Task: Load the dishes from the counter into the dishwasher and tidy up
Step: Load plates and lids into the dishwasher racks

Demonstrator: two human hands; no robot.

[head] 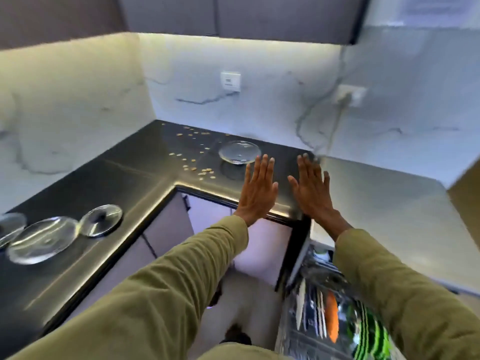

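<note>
1. Nearest us, low and right of the black counter (109, 178): open dishwasher (337, 307), rack pulled out. We see dishes standing in it already, one orange, plus smth w/ green stripes. Blurry, so we can't count or name them.
2. Both arms in olive sleeves reach fwd over the counter's inner corner.
3. Left hand (258, 190): fingers straight, together, palm down, holding nothing. It hovers over the counter's front edge, just short of the glass bowl (239, 152). Contact w/ the counter: can't tell.
4. Right hand (313, 189): same pose, flat and spread, nothing in it, over the counter's right end. Hands sit side by side, apart from each other.
5. On the counter's left leg, well apart from the hands: a big glass plate (42, 240), a glass lid (101, 220) w/ dark knob just beside it, and a third glass piece (11, 227) cut by the frame edge.
6. Farther back on the counter: the glass bowl, upright, looks empty, just ahead of the left hand's fingertips.
7. Behind and left of the bowl, toward the counter's back corner: scattered yellow crumbs (197, 152), prob. cereal or corn.
8. Progress, our read: partly done. Some dishes loaded; at least four glass items left on the counter, crumbs not wiped, dishwasher not closed.
9. Next likely pick: the bowl, as it's closest to the hands.
</note>
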